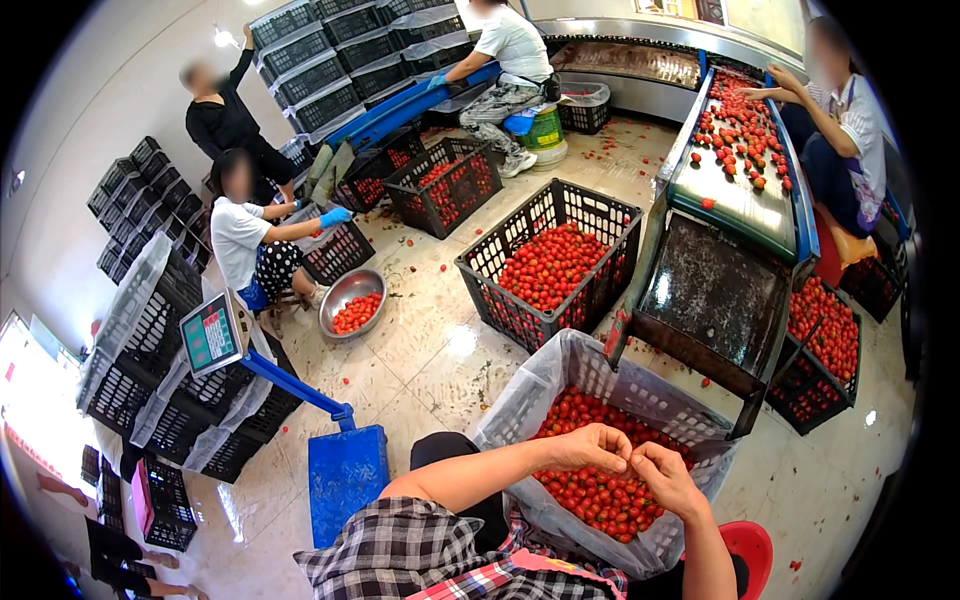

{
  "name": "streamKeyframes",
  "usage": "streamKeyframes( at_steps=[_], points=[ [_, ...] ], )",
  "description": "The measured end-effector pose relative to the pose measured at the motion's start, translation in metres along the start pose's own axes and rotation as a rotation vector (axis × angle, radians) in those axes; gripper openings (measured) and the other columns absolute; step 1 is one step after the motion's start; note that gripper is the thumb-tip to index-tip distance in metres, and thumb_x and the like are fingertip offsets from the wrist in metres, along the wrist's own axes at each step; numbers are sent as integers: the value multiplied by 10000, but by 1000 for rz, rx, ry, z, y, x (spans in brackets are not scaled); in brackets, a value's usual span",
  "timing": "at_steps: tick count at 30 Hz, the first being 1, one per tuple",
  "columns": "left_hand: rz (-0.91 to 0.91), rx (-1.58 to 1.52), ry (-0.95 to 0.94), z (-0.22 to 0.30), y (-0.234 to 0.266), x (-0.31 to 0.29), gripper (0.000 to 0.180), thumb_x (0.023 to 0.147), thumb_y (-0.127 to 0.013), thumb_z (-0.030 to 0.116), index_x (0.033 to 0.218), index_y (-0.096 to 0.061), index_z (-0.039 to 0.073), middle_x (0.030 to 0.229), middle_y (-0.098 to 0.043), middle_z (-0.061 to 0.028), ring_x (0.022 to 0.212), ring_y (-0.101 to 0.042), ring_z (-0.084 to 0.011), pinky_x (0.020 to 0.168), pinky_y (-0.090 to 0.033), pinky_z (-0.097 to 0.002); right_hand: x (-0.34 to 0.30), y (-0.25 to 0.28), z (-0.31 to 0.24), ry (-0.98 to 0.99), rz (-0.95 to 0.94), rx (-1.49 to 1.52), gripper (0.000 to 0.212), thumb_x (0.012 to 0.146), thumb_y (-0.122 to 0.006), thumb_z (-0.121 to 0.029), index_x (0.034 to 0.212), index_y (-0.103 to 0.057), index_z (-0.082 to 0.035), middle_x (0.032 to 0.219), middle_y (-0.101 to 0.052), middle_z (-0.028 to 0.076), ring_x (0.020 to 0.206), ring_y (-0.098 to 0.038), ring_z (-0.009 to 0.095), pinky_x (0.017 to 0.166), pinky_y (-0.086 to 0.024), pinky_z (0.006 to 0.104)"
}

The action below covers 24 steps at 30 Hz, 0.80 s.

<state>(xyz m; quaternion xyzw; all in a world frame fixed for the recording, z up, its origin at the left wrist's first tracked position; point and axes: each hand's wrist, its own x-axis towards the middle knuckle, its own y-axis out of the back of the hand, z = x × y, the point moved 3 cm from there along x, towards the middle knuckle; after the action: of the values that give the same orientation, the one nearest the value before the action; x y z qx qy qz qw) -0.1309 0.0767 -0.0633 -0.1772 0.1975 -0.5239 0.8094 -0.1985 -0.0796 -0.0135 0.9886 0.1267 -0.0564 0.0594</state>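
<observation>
Below my hands stands a black plastic crate lined with a clear plastic sheet, with many small red tomatoes inside. My left hand reaches over the tomatoes from the left, thumb and fingers pinched together. Meeting it nearly fingertip to fingertip, my right hand is pinched too. Whatever lies between the fingertips, if anything, is too small to make out. Both hands are above the heap, not pressed into it.
A sorting conveyor carries tomatoes, its dark metal chute ending beside my crate. Another tomato crate stands ahead. Left are a blue platform scale and a metal bowl. Several people work around; a red stool is at right.
</observation>
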Motion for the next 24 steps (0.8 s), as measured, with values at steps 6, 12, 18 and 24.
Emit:
streamKeyframes(
  at_steps=[6, 12, 18, 24],
  points=[
    [15, 28, 30, -4, 3, 3, 167, 841, -725, 193, 887, -610, 80, 830, -602, 33, 742, -532, -54, 684, -423, -226, 1, 2, 4, -38, 0, -158, 223, 947, -539, -184, 863, -599, 13, 671, -573, 20, 615, -486, 93, 537, -397, 281],
    [38, 50, 27, -3, 1, 2, 194, 841, -723, 223, 895, -593, 89, 826, -587, 33, 747, -529, -48, 680, -430, -220, 1, 0, -2, 32, 47, -273, 218, 934, -559, -184, 855, -591, 16, 617, -529, 36, 578, -451, 94, 512, -381, 287],
    [12, 52, 47, -6, 4, 0, 177, 852, -694, 217, 888, -574, 92, 818, -586, 22, 740, -533, -63, 673, -420, -219, -1, 0, -10, -29, 4, -281, 199, 916, -582, -167, 852, -587, 21, 618, -532, 45, 579, -459, 96, 511, -386, 290],
    [19, -60, 58, -4, 2, 1, 134, 863, -670, 179, 892, -566, 99, 846, -584, 20, 740, -520, -68, 676, -424, -242, 1, -2, -6, -2, 3, -275, 170, 923, -581, -141, 891, -595, 25, 661, -561, 41, 611, -478, 93, 544, -407, 268]
  ],
)
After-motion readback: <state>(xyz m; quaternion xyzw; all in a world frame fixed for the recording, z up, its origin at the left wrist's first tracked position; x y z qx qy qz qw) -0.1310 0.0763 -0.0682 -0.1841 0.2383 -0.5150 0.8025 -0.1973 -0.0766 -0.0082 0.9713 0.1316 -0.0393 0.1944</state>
